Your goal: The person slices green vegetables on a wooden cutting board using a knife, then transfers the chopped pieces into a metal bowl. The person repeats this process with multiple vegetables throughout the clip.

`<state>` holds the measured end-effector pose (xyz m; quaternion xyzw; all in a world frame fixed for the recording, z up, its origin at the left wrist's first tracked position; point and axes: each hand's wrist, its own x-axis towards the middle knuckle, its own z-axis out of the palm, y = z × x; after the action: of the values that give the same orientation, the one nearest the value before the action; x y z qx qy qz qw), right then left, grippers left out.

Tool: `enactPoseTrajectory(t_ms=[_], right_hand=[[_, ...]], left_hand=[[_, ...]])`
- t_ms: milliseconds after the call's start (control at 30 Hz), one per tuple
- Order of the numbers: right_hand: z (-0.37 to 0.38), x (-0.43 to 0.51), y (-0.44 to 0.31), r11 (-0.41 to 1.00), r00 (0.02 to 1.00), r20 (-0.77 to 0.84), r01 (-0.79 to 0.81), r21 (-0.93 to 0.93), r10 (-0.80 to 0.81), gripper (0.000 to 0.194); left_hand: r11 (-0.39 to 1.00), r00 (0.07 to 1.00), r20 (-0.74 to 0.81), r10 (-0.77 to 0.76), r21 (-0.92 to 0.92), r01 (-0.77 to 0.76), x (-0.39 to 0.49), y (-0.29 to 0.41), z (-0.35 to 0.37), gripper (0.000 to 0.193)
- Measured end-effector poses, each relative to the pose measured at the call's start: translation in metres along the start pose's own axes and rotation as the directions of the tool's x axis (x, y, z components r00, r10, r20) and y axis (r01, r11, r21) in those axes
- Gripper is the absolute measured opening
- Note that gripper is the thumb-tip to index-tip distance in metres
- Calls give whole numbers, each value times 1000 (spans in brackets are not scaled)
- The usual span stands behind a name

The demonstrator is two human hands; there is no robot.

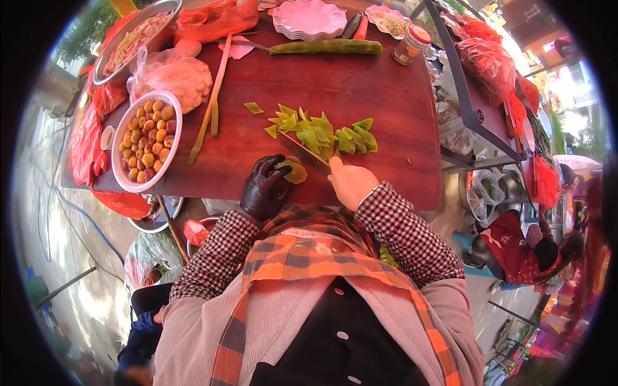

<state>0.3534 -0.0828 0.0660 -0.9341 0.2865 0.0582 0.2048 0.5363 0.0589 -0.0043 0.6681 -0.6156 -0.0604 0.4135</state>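
My left hand (265,186), in a black glove, rests near the front edge of the red-brown table (386,96), its fingertips on a short piece of green stem vegetable (294,172). In my bare right hand (353,182) is a kitchen knife (304,148), its blade pointing up and to the left. Beyond the blade lie cut green slices (314,130) in a loose heap, and one slice (253,108) lies apart to the left. A long peeled green stem (326,47) lies across the far side of the table.
A pink-rimmed bowl of small round fruits (179,123) stands at the left, beside bagged pale pieces (186,79) and long peel strips (212,108). Scalloped pink plates (309,19), a lidded jar (411,46) and a metal basin (99,72) stand farther back. A person (519,248) is at the right.
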Motion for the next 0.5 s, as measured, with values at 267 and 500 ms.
enactPoseTrajectory(t_ms=[267,500], right_hand=[[-1,-10,-15,985,993,-47,101,-141,-109,14],[-43,0,-53,1000,981,193,3,13,-5,23]], left_hand=[[959,975,53,214,178,-220,5,1,15,23],[971,971,62,230,56,-233,6,1,15,32]])
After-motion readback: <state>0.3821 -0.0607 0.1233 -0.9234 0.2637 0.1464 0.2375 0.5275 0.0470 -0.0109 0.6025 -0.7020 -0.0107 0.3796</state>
